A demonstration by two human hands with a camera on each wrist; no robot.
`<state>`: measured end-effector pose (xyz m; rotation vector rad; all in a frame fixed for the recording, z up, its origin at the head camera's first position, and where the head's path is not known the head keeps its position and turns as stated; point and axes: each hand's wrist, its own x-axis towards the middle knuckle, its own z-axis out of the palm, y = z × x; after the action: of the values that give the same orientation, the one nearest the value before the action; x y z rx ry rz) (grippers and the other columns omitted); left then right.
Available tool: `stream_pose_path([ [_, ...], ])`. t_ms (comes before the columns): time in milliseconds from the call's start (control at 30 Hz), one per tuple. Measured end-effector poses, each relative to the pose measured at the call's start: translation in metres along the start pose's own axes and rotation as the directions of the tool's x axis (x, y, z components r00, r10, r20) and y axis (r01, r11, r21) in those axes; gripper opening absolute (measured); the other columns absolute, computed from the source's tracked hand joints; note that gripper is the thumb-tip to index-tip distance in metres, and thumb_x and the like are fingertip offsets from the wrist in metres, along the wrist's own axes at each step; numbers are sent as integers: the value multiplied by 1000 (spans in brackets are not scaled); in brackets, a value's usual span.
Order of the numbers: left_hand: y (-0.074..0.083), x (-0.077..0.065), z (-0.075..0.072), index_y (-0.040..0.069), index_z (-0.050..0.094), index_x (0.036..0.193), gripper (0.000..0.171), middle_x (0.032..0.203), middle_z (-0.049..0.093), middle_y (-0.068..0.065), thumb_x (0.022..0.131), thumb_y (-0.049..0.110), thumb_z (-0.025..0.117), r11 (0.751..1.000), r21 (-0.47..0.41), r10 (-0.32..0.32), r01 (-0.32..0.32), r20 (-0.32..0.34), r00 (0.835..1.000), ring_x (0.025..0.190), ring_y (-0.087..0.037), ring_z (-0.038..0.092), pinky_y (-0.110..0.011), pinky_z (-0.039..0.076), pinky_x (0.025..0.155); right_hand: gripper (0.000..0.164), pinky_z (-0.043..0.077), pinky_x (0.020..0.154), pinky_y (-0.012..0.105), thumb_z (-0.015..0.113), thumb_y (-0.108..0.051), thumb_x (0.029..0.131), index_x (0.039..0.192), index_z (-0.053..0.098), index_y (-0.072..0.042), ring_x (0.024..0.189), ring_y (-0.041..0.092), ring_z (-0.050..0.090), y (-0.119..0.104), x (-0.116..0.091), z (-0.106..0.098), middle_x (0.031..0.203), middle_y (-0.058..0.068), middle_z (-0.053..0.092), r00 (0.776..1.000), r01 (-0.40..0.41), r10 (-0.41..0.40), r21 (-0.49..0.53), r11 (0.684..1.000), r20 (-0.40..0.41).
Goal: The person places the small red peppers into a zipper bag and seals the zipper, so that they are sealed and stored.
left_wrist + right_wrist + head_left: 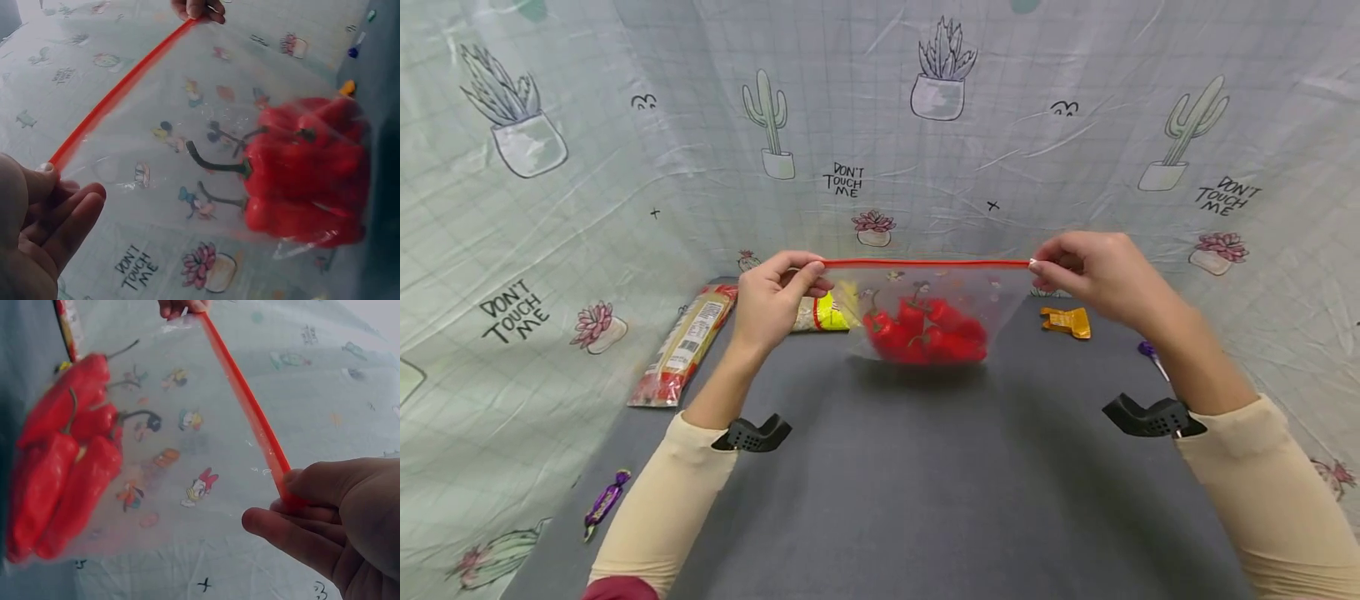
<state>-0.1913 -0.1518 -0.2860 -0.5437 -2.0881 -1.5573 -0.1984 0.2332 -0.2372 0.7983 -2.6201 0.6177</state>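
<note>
A clear zip bag (pixel 1011 292) with a red top strip and small cartoon figures hangs stretched between both hands. Several red peppers (pixel 925 329) with dark green stems lie heaped in its bottom, also plain through the film in the left wrist view as red peppers (pixel 306 169). My left hand (pixel 771 300) pinches one end of the red strip (pixel 119 94) between thumb and fingers. The opposite end is pinched by my right hand (pixel 1097 271). In the right wrist view the red strip (pixel 247 403) runs straight and taut from hand to hand.
Behind the left hand stands a yellow-and-clear packet (pixel 827 312). A long red-and-clear food packet (pixel 685 346) lies along the left edge, with a purple wrapped candy (pixel 604 504) nearer. On the right are an orange wrapped piece (pixel 1066 322) and a purple lollipop (pixel 1148 350). Printed curtains surround the grey table (pixel 925 492).
</note>
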Motion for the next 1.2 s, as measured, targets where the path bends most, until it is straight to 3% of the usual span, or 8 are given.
stream_pose_path([
  [167, 2, -34, -7, -6, 67, 94, 10, 82, 69, -21, 86, -3, 62, 987, 49, 149, -156, 112, 982, 72, -28, 68, -25, 57, 66, 14, 45, 61, 7, 73, -8, 80, 90, 68, -17, 66, -2, 62, 0, -30, 15, 78, -10, 68, 988, 155, -154, 28, 988, -28],
  [300, -4, -70, -14, -3, 69, 91, 18, 86, 68, -15, 77, -14, 66, 942, 60, 314, -330, 190, 930, 73, -20, 67, -21, 55, 67, 25, 44, 58, 8, 77, -5, 74, 87, 67, -23, 66, -9, 55, -6, -64, 24, 79, -17, 64, 963, 268, -269, 112, 957, -4],
  [433, -18, -103, -21, 6, 72, 90, 28, 91, 68, -7, 69, -14, 72, 882, 87, 426, -464, 276, 862, 81, -12, 65, -13, 50, 72, 34, 43, 57, 7, 79, 1, 69, 89, 65, -23, 67, -8, 54, -10, -96, 36, 80, -15, 63, 921, 372, -390, 273, 887, 13],
  [533, -30, -128, -24, 9, 72, 93, 31, 93, 66, -3, 69, -10, 75, 848, 58, 475, -527, 359, 803, 83, -9, 63, -13, 49, 74, 32, 44, 59, 6, 78, 0, 72, 91, 64, -22, 70, -6, 55, -12, -118, 49, 83, -12, 62, 896, 383, -438, 379, 842, 68],
  [733, -50, -173, -25, 12, 70, 100, 27, 96, 64, 3, 76, 0, 73, 788, -11, 530, -616, 523, 668, 84, -4, 61, -12, 49, 75, 18, 49, 63, 9, 74, -11, 80, 91, 64, -21, 74, -3, 58, -6, -155, 87, 84, -9, 61, 868, 282, -448, 533, 798, 212],
  [800, -56, -182, -24, 14, 70, 100, 26, 96, 64, 6, 77, 2, 74, 776, -9, 523, -631, 570, 634, 85, -2, 61, -12, 49, 76, 16, 49, 62, 10, 74, -11, 80, 89, 64, -20, 71, -3, 59, -4, -163, 102, 82, -7, 62, 857, 250, -452, 569, 783, 247],
  [1033, -70, -203, -20, 20, 70, 96, 24, 92, 63, 12, 76, 9, 76, 732, 70, 468, -678, 670, 576, 83, 2, 59, -11, 48, 77, 12, 50, 57, 15, 74, -10, 80, 84, 66, -18, 66, -6, 56, -3, -180, 134, 77, -6, 62, 825, 82, -399, 614, 785, 401],
  [1200, -69, -206, -17, 22, 71, 93, 20, 89, 64, 13, 75, 18, 79, 712, 110, 456, -693, 678, 576, 81, 2, 59, -14, 48, 76, 8, 50, 58, 15, 72, -15, 82, 85, 66, -21, 67, -8, 55, -4, -179, 132, 79, -9, 63, 797, 40, -388, 600, 799, 464],
])
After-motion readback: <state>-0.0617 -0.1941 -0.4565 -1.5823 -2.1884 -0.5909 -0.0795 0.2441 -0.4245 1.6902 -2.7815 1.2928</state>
